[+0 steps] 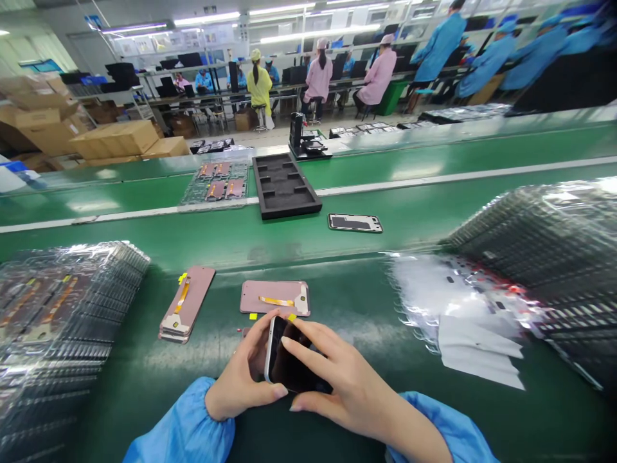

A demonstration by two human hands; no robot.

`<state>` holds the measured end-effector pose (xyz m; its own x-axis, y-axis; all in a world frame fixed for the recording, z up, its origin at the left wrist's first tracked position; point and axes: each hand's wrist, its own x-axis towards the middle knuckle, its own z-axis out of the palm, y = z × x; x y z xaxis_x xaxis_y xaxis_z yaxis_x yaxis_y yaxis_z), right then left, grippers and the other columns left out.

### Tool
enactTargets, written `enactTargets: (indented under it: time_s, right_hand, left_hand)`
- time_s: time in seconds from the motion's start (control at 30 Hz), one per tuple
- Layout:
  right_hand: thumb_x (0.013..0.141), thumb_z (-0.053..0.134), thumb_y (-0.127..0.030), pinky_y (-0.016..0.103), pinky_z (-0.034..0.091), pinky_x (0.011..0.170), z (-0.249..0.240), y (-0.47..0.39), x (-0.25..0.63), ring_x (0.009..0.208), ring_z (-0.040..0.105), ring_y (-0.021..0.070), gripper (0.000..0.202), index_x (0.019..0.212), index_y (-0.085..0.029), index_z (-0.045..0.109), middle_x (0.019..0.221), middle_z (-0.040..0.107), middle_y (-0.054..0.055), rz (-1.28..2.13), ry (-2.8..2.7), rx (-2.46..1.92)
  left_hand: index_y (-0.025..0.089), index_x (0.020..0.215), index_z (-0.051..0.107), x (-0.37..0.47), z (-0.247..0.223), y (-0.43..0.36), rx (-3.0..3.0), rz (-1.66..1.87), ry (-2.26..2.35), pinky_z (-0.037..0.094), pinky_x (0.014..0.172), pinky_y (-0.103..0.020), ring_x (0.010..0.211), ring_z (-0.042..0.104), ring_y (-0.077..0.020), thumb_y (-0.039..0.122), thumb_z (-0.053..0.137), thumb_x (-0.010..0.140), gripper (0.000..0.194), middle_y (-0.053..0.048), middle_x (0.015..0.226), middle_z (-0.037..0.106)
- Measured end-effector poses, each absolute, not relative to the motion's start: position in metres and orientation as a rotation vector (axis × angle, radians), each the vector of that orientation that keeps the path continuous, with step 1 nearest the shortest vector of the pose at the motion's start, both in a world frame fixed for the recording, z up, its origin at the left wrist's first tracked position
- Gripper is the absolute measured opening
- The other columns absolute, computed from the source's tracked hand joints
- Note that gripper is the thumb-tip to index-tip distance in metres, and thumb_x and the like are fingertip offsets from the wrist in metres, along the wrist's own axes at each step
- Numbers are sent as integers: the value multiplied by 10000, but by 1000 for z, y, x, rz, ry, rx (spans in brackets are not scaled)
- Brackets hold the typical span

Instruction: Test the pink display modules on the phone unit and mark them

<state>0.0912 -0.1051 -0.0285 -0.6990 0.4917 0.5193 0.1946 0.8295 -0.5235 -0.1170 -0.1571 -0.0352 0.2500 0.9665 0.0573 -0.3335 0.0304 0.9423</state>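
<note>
Low at the middle of the head view, both hands hold a smartphone (299, 370) with a dark glossy face and a silver edge. My left hand (245, 379) grips its left end, fingers behind and thumb at the lower edge. My right hand (347, 373) is closed round the other end, with fingers laid across the dark face. A yellow tab shows at the phone's top edge. Just beyond lies a pinkish phone screen panel (250, 297) with an orange flex cable. To the left is a small stack of similar panels (197, 292).
Stacked clear plastic trays stand at left (116, 302) and right (540, 225). White sheets (477, 347) lie at right. Farther off are a phone frame (355, 223), a black foam tray (289, 207) and a tray of panels (190, 193). Several people sit or stand behind, beside cardboard boxes (116, 138).
</note>
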Motion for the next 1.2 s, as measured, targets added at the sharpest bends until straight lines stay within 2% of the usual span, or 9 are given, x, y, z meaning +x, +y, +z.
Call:
enactTargets:
  time_s: [0.2, 0.3, 0.4, 0.47, 0.63, 0.83, 1.0, 1.1, 1.2]
  right_hand:
    - [794, 643, -650, 608, 388, 1044, -27, -106, 86, 1248, 522, 357, 822, 1434, -180, 428, 1330, 568, 213, 373, -2362, -494]
    - [785, 647, -665, 637, 347, 1059, -30, -107, 84, 1239, 534, 372, 846, 1449, -194, 415, 1332, 570, 220, 360, -2314, -545]
    - [845, 547, -691, 579, 403, 1048, -33, -105, 88, 1228, 554, 354, 840, 1503, -217, 329, 1356, 565, 189, 715, -2147, -653]
    - [955, 428, -613, 501, 460, 1019, -33, -100, 93, 1185, 596, 303, 671, 1499, -227, 347, 1302, 621, 140, 1135, -1977, -763]
    - [982, 461, -501, 360, 533, 795, -31, -91, 98, 884, 657, 233, 419, 1047, -191, 735, 955, 714, 62, 1986, -1759, -725]
    - [938, 542, -515, 283, 462, 639, -40, -93, 93, 680, 552, 160, 392, 923, -166, 721, 728, 623, 24, 1921, -1599, -809]
    - [919, 581, -512, 274, 459, 673, -45, -92, 92, 719, 556, 159, 362, 886, -173, 705, 754, 626, 16, 1819, -1395, -882]
    - [928, 585, -488, 250, 468, 646, -44, -92, 91, 688, 553, 136, 331, 915, -183, 713, 742, 629, 3, 1844, -1318, -860]
    - [934, 576, -488, 272, 523, 672, -42, -92, 92, 770, 616, 161, 340, 1062, -205, 714, 886, 686, 33, 1914, -1268, -838]
  left_hand:
    - [361, 1456, 399, -116, -40, -159, 1027, 1176, 698, 241, 1171, -450, 1434, 292, -341, 363, 844, 676, 898, -82, 1536, 397]
    - [340, 1447, 422, -115, -37, -160, 861, 1156, 699, 356, 1109, -447, 1392, 374, -345, 427, 777, 747, 789, -93, 1522, 420]
    - [250, 1407, 480, -118, -30, -155, 614, 1113, 770, 526, 902, -468, 1200, 587, -355, 490, 556, 906, 561, -154, 1382, 570]
    - [188, 1370, 503, -125, -25, -150, 510, 1081, 830, 562, 801, -467, 1067, 666, -356, 514, 450, 948, 536, -178, 1260, 652]
    - [158, 1260, 574, -141, -21, -141, 491, 1192, 841, 566, 799, -422, 917, 715, -276, 453, 425, 976, 436, -129, 1091, 727]
    - [243, 1335, 537, -136, -19, -142, 677, 1078, 858, 556, 689, -362, 842, 698, -248, 660, 428, 893, 617, -122, 1142, 689]
    - [140, 834, 687, -121, -25, -149, 1035, 878, 1066, 430, 528, -229, 562, 534, -108, 503, 778, 697, 399, -7, 672, 607]
    - [153, 624, 575, -114, -28, -152, 1139, 822, 1264, 358, 482, -216, 492, 472, -84, 422, 712, 765, 333, 29, 567, 534]
    - [170, 594, 509, -112, -32, -152, 1142, 819, 1306, 360, 482, -220, 465, 468, -81, 447, 664, 790, 373, 34, 552, 529]
